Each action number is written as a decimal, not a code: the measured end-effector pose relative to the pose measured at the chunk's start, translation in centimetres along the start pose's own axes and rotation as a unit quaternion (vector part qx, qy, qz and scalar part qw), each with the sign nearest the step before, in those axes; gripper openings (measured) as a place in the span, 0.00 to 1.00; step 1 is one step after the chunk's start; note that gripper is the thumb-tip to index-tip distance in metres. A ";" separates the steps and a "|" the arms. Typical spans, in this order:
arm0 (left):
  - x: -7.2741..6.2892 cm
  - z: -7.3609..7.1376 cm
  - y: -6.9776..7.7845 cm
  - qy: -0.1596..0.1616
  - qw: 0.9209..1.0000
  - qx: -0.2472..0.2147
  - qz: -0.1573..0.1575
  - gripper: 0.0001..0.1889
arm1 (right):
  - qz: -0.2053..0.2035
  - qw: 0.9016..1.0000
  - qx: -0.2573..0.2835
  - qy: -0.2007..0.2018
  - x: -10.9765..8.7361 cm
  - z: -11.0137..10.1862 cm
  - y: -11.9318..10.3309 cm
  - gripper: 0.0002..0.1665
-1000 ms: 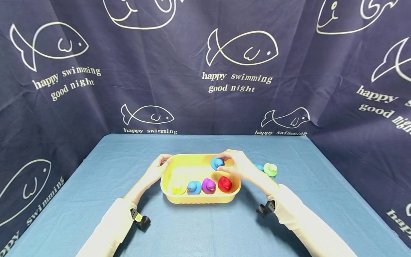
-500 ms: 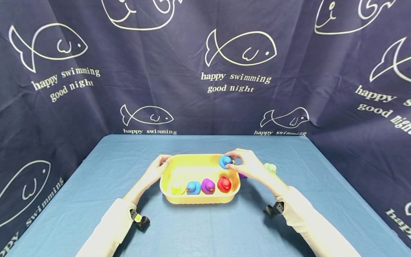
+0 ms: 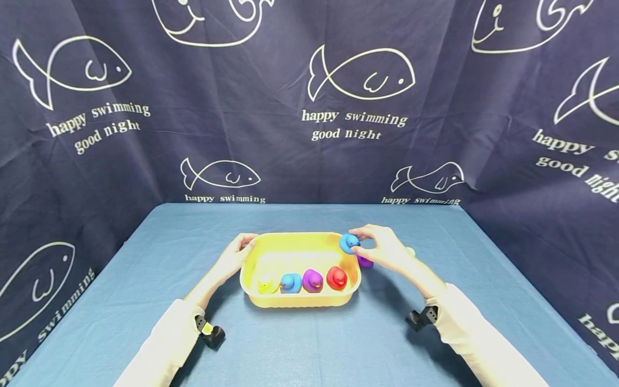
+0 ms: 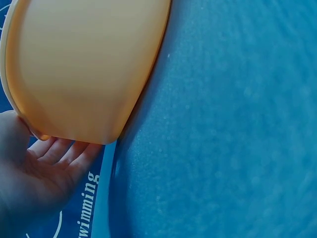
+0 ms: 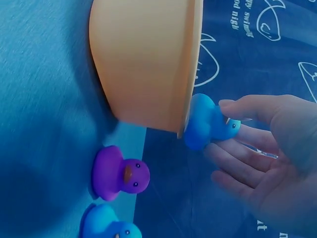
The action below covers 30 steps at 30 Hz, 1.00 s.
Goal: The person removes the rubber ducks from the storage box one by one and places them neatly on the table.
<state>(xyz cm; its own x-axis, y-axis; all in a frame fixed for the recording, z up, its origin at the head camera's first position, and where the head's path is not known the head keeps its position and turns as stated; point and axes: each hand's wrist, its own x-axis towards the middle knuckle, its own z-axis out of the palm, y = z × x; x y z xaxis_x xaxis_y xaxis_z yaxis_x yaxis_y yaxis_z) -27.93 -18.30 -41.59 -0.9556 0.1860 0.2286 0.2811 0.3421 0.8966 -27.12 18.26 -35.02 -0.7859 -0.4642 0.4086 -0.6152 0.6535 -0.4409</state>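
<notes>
A yellow plastic tub [image 3: 300, 300] stands on the table; along its front inside lie a yellow rubber duck [image 3: 266, 284], a blue rubber duck [image 3: 290, 283], a purple rubber duck [image 3: 312, 281] and a red rubber duck [image 3: 337, 278]. My left hand [image 3: 239, 251] grips the tub's back left corner, thumb at the rim and fingers against the outer wall [image 4: 69, 116]. Between thumb and fingers my right hand [image 3: 384, 248] pinches another blue rubber duck [image 5: 205, 124] right at the tub's right rim. Below it, outside the tub, sits a second purple duck [image 5: 119, 173].
One more blue duck [image 5: 110, 223] sits on the table beside the outer purple one. A pale green duck [image 3: 410, 251] shows partly behind the right wrist. Blue cloth [image 3: 309, 349] covers the table, and a dark fish-print curtain [image 3: 290, 150] hangs behind it.
My right hand has carried the blue duck rightward from over the tub's inside to its right rim. The outside purple duck has come into sight. My left hand stays put.
</notes>
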 end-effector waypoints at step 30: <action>0.6 0.0 -1.9 0.004 1.000 -0.002 -0.002 0.17 | 0.034 0.999 -0.021 0.005 -2.1 -1.5 2.9 0.20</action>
<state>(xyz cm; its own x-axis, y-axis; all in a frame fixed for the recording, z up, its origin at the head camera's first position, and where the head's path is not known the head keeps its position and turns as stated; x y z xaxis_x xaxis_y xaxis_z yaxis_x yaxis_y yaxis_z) -29.05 -18.84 -43.12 -0.9573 0.1776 0.2282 0.2772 0.3390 0.8990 -27.16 22.06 -35.95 -0.8253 -0.4121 0.3860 -0.5566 0.7085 -0.4337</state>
